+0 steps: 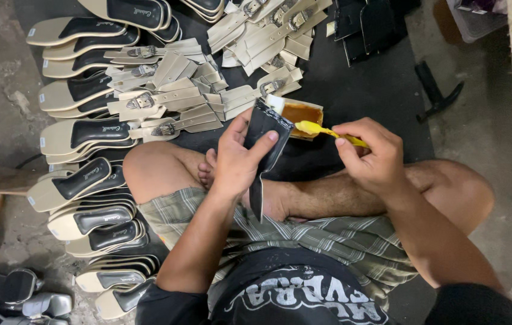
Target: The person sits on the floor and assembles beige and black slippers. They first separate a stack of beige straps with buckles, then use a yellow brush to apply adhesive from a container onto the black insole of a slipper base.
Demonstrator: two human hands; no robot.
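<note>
Left hand [235, 159] grips black sole piece [266, 135]; right hand [373, 157] pinches yellow brush [319, 129] over glue tin [300, 112], mid-frame. Risk: glue dripping onto legs.

soles [81, 174] left, straps [171, 96] beside, hammer [438, 96] right

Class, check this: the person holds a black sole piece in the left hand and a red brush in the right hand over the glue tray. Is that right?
Not quite. The head view shows the brush is yellow, not red. The left hand does hold the black sole piece, and the right hand holds the brush by the glue tray.
</note>
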